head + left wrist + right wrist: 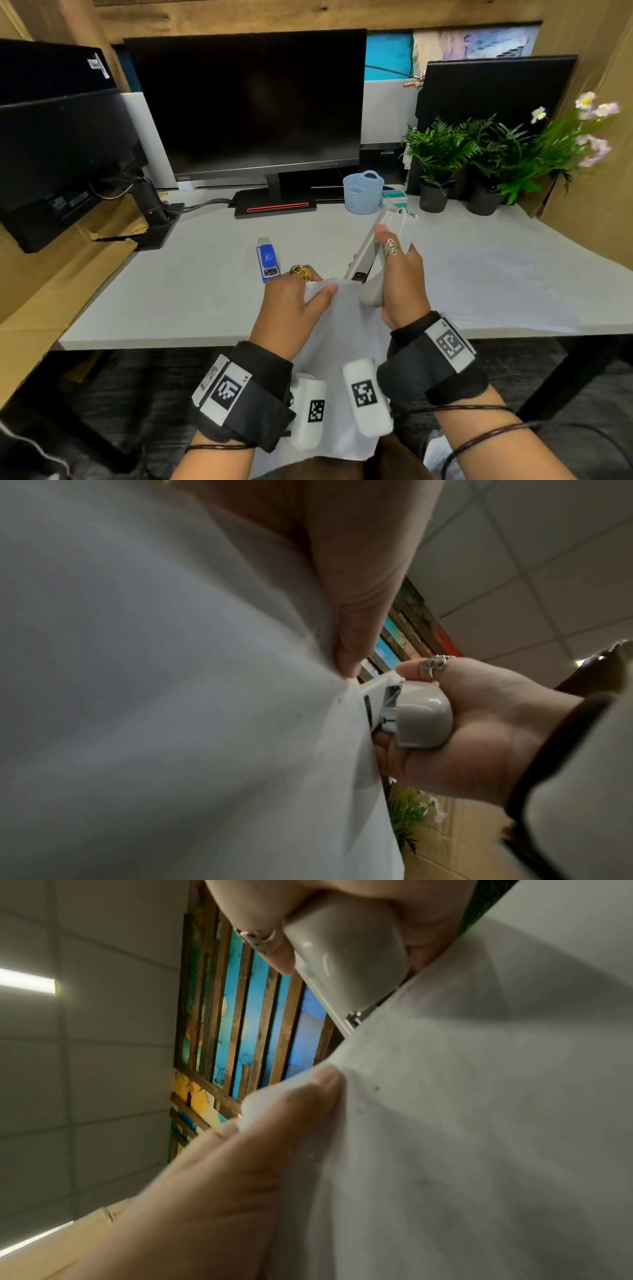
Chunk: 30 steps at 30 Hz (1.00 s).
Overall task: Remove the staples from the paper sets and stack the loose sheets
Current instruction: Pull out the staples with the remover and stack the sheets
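Note:
A white paper set hangs in front of me over the desk's front edge. My left hand pinches its top corner between thumb and fingers; the thumb presses the sheet. My right hand grips a grey-white stapler, held tilted with its rear end down at the paper's top corner. In the left wrist view the stapler's rear end touches the paper's edge. Small dark holes mark the paper near the corner. Any staple is hidden.
A blue stapler lies on the white desk. Loose white sheets lie spread at the right. Behind stand a monitor, a light blue basket and potted plants. Cardboard leans at the left.

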Each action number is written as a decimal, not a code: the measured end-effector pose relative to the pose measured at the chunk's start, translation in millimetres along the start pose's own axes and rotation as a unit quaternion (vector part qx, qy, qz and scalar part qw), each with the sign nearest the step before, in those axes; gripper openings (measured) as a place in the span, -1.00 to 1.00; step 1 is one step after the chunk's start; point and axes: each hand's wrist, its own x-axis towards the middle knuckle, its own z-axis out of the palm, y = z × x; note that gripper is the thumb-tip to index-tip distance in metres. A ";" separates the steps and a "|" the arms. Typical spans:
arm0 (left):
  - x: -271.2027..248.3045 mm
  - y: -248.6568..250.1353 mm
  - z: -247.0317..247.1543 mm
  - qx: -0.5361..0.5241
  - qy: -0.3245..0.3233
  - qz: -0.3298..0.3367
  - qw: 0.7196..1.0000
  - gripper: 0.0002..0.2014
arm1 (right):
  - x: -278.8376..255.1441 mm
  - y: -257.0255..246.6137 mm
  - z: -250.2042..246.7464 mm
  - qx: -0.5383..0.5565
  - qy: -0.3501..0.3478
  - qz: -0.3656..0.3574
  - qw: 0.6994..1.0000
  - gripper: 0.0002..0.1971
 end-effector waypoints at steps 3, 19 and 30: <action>-2.8 7.3 2.9 -0.025 -0.015 0.021 0.999 -0.80 | -5.2 -0.3 1.1 0.005 -0.008 -0.006 1.000 -0.86; -9.8 8.4 9.8 -0.060 -0.037 0.051 0.996 -0.78 | -7.9 12.5 10.2 0.032 -0.028 0.003 0.999 -0.44; -8.3 5.0 8.2 -0.066 -0.063 0.035 0.995 -0.77 | 7.0 11.4 -10.3 0.130 -0.070 0.151 0.978 -0.58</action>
